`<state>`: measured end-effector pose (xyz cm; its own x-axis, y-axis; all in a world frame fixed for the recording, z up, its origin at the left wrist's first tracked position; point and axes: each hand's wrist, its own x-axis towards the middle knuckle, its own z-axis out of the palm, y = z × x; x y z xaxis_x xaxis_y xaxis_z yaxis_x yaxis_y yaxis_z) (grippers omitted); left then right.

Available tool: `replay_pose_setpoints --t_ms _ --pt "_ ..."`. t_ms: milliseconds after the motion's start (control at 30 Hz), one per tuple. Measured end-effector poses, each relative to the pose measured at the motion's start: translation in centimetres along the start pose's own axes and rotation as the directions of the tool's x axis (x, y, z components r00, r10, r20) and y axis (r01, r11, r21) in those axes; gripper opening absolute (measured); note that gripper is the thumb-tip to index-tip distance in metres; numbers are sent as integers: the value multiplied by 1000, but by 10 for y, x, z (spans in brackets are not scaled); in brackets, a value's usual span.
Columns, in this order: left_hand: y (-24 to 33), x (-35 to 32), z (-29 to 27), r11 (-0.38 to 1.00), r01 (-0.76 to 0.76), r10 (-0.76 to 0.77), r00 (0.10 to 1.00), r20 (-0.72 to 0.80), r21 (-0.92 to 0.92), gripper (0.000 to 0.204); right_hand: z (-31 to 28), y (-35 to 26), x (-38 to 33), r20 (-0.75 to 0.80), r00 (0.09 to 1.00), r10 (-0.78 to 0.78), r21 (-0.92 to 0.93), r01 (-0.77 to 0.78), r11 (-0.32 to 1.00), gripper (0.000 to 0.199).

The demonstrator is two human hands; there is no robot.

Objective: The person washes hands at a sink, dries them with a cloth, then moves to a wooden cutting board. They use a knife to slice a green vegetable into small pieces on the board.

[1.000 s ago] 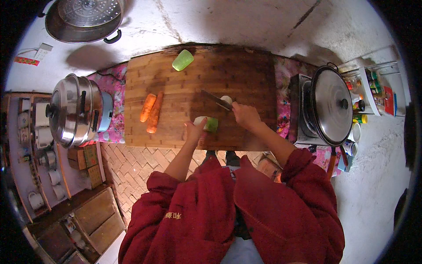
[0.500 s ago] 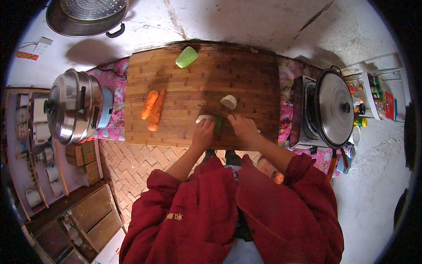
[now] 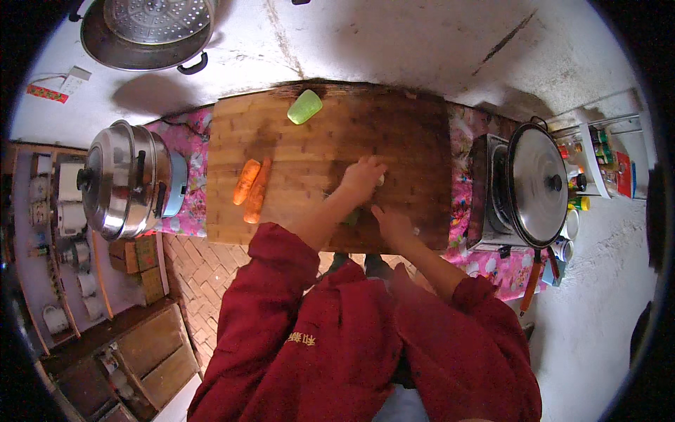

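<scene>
The left hand (image 3: 364,174) lies over the middle of the board, fingers partly bent and palm down, against or just above a pale piece (image 3: 380,181); whether it has hold of it cannot be told. The right hand (image 3: 392,225) sits nearer the body, its forefinger pointing forward and the other fingers curled; the space beneath is in shadow, so what it grips, if anything, cannot be told. A green piece (image 3: 350,217), dimly seen, lies on the board between the left forearm and the right hand.

The step in hand is judged to be the cutting up of the vegetable, with the left hand gathering or placing the pale piece. The next move calls for a firm hold on that piece, with the left fingertips tucked clear of any edge.

The board (image 3: 323,151) rests on a flowered cloth (image 3: 472,144). Two carrots (image 3: 254,193) lie side by side on its left part, well apart from both hands. To the left stands a steamer (image 3: 116,179); to the right, a lidded pan (image 3: 538,184) on a stove. Near the board's far edge lies a green chunk (image 3: 305,107), untouched. Beyond, a perforated tray (image 3: 158,20) sits within a pan against the wall
</scene>
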<state>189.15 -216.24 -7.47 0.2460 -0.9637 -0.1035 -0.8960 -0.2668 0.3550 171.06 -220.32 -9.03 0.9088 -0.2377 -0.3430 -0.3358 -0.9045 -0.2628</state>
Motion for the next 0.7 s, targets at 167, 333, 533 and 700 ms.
replay_pose_setpoints --t_ms 167,333,533,700 --pt "-65 28 -6 989 127 -93 931 -354 72 37 24 13 0 -49 999 8 28 -7 1000 47" --pt "-142 26 -20 918 350 -325 934 -151 187 45 -18 -1 5 73 996 43 83 -49 995 45" --pt "-91 -3 -61 973 202 -230 866 -444 -110 43 -17 8 3 -97 995 28 118 -17 993 31" --pt "-36 -114 -2 793 82 -361 862 -357 -604 28 -28 -9 5 -19 999 -33 43 34 999 38"
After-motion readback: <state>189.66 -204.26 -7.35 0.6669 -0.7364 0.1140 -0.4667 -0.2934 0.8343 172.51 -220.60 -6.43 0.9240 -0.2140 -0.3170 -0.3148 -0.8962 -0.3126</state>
